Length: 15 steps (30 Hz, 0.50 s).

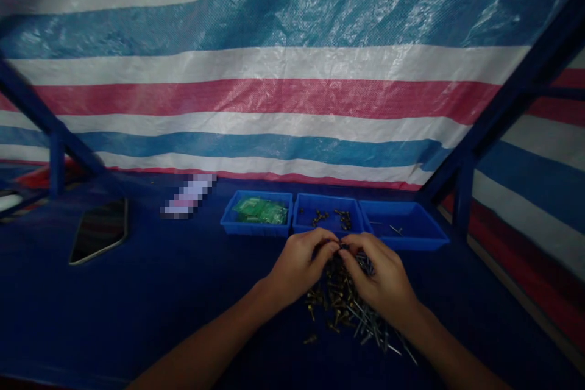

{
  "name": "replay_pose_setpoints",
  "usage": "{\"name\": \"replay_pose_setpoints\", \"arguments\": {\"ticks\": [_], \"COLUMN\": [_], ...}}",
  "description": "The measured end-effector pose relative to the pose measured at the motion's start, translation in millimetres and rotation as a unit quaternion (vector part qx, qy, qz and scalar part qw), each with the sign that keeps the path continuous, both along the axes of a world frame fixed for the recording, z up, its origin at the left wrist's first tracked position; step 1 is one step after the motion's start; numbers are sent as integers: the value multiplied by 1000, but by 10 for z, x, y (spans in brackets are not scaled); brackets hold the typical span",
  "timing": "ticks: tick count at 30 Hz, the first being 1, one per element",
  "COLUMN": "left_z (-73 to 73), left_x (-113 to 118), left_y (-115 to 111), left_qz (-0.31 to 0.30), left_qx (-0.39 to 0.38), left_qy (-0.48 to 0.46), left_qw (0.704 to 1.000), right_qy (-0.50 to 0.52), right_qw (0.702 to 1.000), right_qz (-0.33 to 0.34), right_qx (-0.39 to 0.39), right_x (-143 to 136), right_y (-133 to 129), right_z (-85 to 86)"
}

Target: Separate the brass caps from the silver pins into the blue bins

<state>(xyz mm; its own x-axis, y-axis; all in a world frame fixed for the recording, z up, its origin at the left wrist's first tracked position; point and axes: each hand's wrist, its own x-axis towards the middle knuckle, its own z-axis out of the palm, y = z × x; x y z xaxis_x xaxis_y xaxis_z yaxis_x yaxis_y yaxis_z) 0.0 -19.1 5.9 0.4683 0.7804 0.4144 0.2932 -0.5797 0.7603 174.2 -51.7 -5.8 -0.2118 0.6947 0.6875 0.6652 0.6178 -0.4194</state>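
My left hand (304,262) and my right hand (379,271) meet over the pile, thumbs and forefingers pinched close together. Something small and dark sits between the fingertips; its kind is too small to make out. Beneath them lies a heap of small brass-coloured fittings (336,308), with silvery metal pins (372,323) mixed in toward the right. Just beyond my fingers stands the middle blue bin (304,201), holding several small brass-coloured pieces. In the right blue bin (425,231) lie a few thin metal pins.
The left blue bin (256,230) holds green plastic packets (260,210). Farther left on the dark blue table (150,292) are a black-screened phone or tablet (101,228) and a blurred-out paper (189,195). Blue frame bars (496,103) slope at both sides before a striped tarp (274,97).
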Motion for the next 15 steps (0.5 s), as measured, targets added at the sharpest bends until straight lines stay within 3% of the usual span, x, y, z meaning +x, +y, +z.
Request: {"name": "replay_pose_setpoints", "arguments": {"ticks": [5, 15], "left_z": [59, 30], "left_x": [-20, -6], "left_y": [-44, -110], "left_qz": [12, -11], "left_qx": [4, -7], "left_qy": [38, -45], "left_qw": [999, 999], "right_qy": [-38, -25], "right_qw": [999, 999], "right_qz": [26, 16], "right_qx": [27, 43], "right_x": [-10, 3], "right_y": [-38, -9], "right_z": [33, 55]}}
